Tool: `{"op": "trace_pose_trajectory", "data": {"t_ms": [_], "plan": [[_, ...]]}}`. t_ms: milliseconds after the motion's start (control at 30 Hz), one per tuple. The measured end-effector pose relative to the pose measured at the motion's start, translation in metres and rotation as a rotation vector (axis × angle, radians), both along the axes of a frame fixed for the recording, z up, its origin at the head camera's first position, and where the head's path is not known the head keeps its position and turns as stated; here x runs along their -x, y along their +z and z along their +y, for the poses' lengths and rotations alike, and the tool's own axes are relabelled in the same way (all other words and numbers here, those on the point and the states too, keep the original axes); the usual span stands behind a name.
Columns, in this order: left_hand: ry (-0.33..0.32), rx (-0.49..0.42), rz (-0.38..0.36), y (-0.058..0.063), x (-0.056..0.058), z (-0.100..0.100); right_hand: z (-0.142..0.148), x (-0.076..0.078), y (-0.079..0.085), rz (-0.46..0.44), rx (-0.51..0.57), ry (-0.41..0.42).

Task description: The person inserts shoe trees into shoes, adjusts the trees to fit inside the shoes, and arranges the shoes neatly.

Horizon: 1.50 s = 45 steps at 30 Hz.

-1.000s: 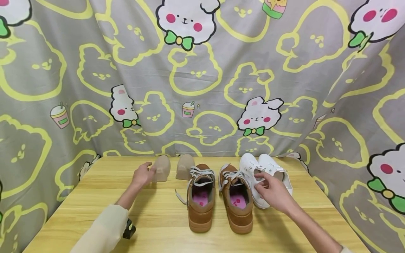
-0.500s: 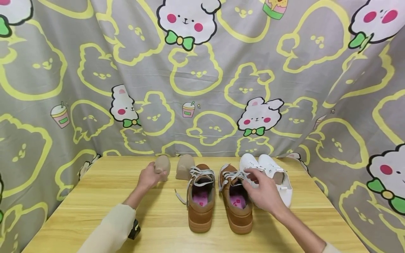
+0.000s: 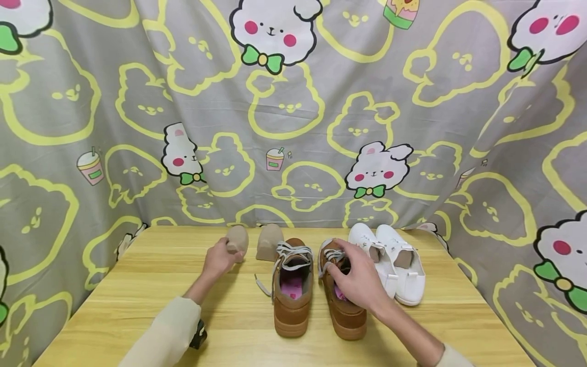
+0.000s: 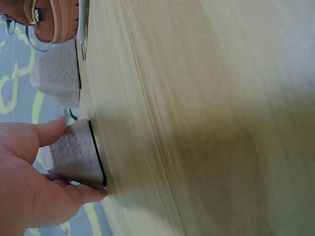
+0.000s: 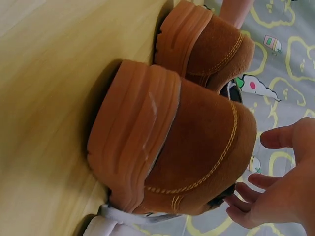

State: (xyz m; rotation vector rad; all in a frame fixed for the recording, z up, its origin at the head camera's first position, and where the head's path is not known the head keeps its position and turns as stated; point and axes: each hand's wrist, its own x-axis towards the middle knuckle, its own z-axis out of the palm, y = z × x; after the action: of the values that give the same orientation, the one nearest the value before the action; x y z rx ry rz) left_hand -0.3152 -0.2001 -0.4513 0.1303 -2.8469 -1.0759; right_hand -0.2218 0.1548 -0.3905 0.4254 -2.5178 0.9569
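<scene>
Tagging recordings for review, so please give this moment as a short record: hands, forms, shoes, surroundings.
Left hand: pinches the left beige form
Right hand: over the right brown shoe, contact unclear
Right beige form: on the wooden table, untouched
Left brown shoe: untouched, pink insole visible
White shoes: side by side, right of both brown ones
Backdrop: grey cartoon-print cloth
</scene>
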Motion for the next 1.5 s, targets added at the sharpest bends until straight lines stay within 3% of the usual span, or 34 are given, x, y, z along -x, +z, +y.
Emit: {"op": "trace_pose_trajectory", "data": {"t_ms": [300, 633, 1000, 1267, 1500], "plan": [[0.051, -0.007, 0.089, 0.001, -0.004, -0.005, -0.016, -0.002, 0.001, 0.011, -0.005, 0.034], [0.12, -0.061, 0.143, 0.012, -0.007, -0.013, -0.028, -0.005, 0.005, -0.045, -0.032, 0.019], [0.074, -0.149, 0.144, 0.033, -0.019, -0.018, -0.038, -0.005, 0.017, -0.275, 0.08, 0.064], [0.036, -0.183, 0.138, 0.045, -0.028, -0.021, -0.042, -0.002, 0.014, -0.343, 0.07, 0.101], [0.024, -0.186, 0.154, 0.049, -0.031, -0.021, -0.044, -0.001, 0.007, -0.377, 0.047, 0.127]]}}
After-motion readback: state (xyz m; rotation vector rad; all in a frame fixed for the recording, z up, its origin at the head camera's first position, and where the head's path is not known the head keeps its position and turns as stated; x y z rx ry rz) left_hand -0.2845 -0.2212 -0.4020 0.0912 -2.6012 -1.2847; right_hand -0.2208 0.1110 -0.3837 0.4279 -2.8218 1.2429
